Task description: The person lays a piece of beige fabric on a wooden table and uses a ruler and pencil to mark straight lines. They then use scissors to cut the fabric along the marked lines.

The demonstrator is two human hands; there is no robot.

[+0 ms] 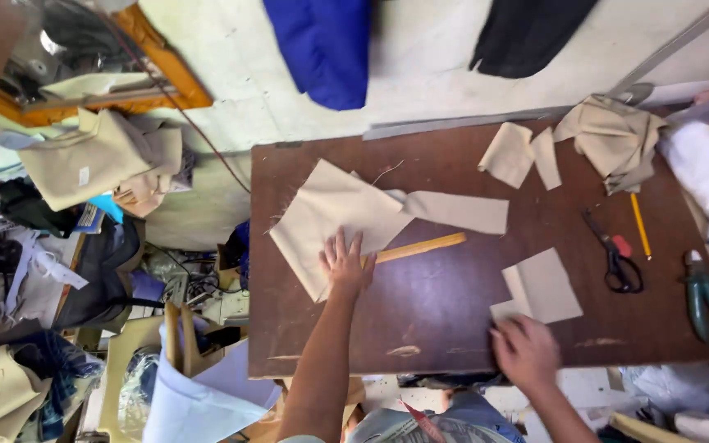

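Observation:
My left hand (345, 262) lies flat with fingers spread on a large beige fabric piece (330, 213) at the left of the dark brown table (453, 328). A wooden ruler (418, 247) runs out from under that fabric to the right. My right hand (525, 351) is near the table's front edge, blurred, its fingers touching the corner of a smaller beige fabric rectangle (543, 287). A long beige strip (457, 212) lies joined to the large piece.
Black scissors with a red tag (615, 253), a yellow pencil (640, 226) and green-handled pliers (706, 295) lie at the right. Beige scraps (523, 154) and a crumpled beige bundle (613, 139) sit at the back. Cluttered fabric piles and a bag fill the floor at left.

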